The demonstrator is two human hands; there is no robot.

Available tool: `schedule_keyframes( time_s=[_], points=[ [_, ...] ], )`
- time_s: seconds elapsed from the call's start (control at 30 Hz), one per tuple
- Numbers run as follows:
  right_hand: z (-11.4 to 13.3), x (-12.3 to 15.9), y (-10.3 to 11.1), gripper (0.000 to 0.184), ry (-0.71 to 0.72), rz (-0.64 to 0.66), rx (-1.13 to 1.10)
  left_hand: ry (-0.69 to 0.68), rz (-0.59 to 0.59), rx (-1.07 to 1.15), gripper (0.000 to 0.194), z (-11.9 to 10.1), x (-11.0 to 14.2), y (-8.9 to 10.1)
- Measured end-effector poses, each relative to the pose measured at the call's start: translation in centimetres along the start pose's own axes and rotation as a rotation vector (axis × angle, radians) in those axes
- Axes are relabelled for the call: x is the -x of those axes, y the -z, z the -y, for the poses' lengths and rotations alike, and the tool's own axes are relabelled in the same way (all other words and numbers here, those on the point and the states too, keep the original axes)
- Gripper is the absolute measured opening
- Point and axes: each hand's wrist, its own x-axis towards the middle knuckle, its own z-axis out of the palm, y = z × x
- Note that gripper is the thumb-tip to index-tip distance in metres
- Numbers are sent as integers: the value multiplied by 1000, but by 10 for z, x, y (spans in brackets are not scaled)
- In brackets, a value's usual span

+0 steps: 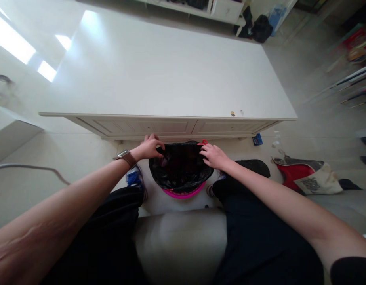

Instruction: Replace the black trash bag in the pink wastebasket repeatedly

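Note:
Between my feet stands a pink bin (184,195), most of it hidden under a black bin bag (183,174). The bag's mouth is spread wide, and its far edge is stretched between my hands. My left hand (151,147), with a watch on the wrist, pinches the bag's edge on the left. On the right, my right hand (213,156) has its fingers closed over the edge, close to a red drawstring (203,142). What lies at the bottom of the bag is too dark to make out.
A long white table (177,75) with drawers stands just beyond the bin. A small blue packet (257,139) lies by its right end. Right of my leg are a dark bag (254,168) and a cream-and-red tote bag (316,180). A grey cable (37,166) runs along the left floor.

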Motion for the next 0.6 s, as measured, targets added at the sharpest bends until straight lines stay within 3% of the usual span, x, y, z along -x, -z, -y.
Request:
schedule_keyframes(
  time_s=[0.17, 0.6],
  points=[
    [-19, 0, -19, 27, 13, -15, -84, 37, 184, 120, 44, 20, 1, -17],
    [-26, 0, -23, 22, -3, 33, -96, 46, 170, 84, 46, 11, -5, -19]
  ],
)
